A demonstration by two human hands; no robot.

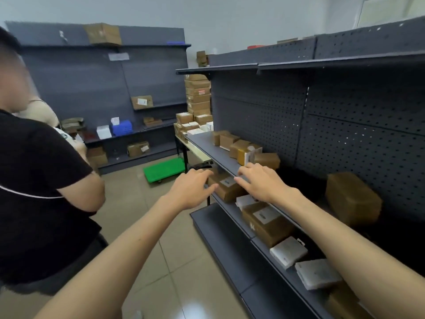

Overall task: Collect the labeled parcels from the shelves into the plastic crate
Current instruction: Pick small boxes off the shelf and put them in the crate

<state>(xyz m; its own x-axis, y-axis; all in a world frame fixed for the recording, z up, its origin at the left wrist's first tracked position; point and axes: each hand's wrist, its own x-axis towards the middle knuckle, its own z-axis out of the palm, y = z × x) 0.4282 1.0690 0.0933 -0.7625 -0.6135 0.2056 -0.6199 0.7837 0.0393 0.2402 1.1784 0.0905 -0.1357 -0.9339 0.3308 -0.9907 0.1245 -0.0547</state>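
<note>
Left hand (192,187) and right hand (261,181) reach loose-fingered for the box (227,191), gripping nothing; the shelf (213,148) edge just above could snag it coming out

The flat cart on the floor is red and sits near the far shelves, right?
Not red: the head view shows the flat cart is green. It does sit on the floor near the far shelves.

Two hands are reaching forward, the left hand (190,187) and the right hand (262,183). One blue crate (121,127) and one green trolley (164,169) are sitting beyond; one bystander (41,192) is standing alongside.
</note>
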